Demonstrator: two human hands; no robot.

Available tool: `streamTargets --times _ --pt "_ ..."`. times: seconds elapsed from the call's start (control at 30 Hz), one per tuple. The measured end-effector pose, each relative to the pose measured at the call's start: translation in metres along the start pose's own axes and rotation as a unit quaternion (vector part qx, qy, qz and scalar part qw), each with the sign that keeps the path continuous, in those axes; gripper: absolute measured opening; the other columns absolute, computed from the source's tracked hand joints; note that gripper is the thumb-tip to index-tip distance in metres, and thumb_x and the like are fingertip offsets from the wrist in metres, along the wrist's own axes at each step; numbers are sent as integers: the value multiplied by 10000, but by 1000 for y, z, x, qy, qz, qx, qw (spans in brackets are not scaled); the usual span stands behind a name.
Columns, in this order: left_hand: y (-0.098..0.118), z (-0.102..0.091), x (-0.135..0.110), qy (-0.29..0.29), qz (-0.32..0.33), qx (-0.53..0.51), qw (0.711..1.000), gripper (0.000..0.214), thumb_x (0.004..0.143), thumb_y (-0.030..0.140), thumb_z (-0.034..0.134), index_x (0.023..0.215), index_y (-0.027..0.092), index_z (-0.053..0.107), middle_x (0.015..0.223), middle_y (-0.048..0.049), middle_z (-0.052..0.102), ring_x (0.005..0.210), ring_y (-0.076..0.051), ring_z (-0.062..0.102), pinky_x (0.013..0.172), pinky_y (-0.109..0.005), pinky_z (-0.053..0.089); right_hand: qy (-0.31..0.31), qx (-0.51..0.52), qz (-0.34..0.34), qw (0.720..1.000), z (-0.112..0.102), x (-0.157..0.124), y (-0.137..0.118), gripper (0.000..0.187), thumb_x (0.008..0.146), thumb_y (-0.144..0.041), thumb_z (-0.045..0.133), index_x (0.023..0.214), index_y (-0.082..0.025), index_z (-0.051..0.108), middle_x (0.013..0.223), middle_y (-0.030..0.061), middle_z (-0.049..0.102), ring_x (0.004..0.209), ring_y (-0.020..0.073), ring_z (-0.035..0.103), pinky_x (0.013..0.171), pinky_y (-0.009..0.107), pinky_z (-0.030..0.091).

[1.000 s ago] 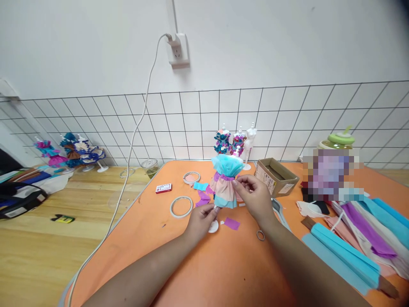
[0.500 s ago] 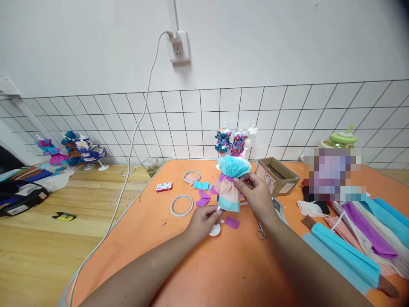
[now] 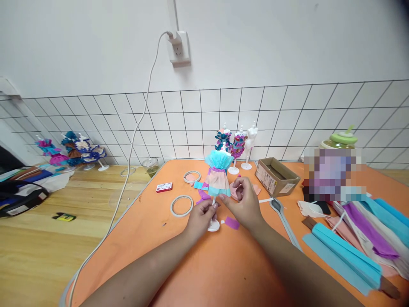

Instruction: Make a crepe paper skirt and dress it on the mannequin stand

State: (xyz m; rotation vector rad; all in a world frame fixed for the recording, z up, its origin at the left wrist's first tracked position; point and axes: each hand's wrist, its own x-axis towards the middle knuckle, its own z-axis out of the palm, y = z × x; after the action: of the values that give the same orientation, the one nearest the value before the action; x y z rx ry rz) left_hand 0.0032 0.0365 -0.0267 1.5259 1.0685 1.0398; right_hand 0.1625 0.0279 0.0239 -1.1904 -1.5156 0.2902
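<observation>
- Orange mat (image 3: 223,264) laid over a wooden bench (image 3: 38,243); white wall and wire grid behind.
- Doll stand (image 3: 214,225), clad in a paper dress (image 3: 217,179) of blue, pink and purple layers: stands at mid-mat, long axis upright, round base down on the mat.
- Left hand (image 3: 200,218): fingers (image 3: 212,206) pinched shut on the thin stem just under the hem, with the dress rising straight up from the grip. Nearer hand to the stand.
- Right hand (image 3: 245,204): lies just right of the hem, fingers (image 3: 238,184) curled close together. Cannot tell whether anything is pinched between them, or whether paper is touched.
- Key relation: dress just beside and left of the right fingers, at about their height; stem vertical, held from below on the left side.
- Nearby: purple scrap (image 3: 231,222) beside the base; tape rings (image 3: 181,205) to the left; cardboard box (image 3: 276,175) and crepe sheets (image 3: 351,243) to the right; more dressed forms (image 3: 236,145) at the back edge.
- Against half a second earlier: then tilted rightward, off the mat, waist gripped by the right hand; now upright, set down, shifted left, with the right hand dropped from waist to hem level.
</observation>
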Motion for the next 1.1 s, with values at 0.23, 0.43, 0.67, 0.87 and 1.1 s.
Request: streamTargets --times 0.23,0.43,0.67,0.87,1.1 --pt "2 0 -2 4 25 41 999 300 856 398 491 742 154 621 593 19 523 559 -117 470 543 -228 349 85 -192 -275 938 -1 -9 1 285 745 -299 704 933 -259 494 1091 93 521 953 256 543 840 425 411" --pt "-3 4 -2 4 20 21 1000 210 794 330 578 728 152 668 710 -22 643 685 -151 559 641 -247 415 65 -179 -324 927 4 -21 -4 317 729 -315 684 978 -259 495 1035 75 597 959 251 576 843 411 384" --pt "-4 -11 9 79 -5 -50 996 266 733 383 660 840 139 658 763 -40 663 680 -148 576 629 -250 431 49 -96 -345 933 8 -32 10 252 727 -182 595 942 -236 475 834 37 607 764 202 565 706 355 392" --pt "-8 -19 15 107 -12 -76 991 297 674 393 715 812 141 640 742 -31 650 663 -139 569 615 -242 423 -127 -107 -168 972 16 -24 29 61 802 -200 509 794 -181 567 701 31 570 683 180 503 645 306 352" --pt "-15 -13 14 116 6 -46 992 235 641 305 725 670 156 545 631 27 562 591 -103 501 583 -218 393 -192 15 56 980 37 -28 31 226 794 -371 586 728 -166 656 557 -28 471 549 124 440 515 227 278"
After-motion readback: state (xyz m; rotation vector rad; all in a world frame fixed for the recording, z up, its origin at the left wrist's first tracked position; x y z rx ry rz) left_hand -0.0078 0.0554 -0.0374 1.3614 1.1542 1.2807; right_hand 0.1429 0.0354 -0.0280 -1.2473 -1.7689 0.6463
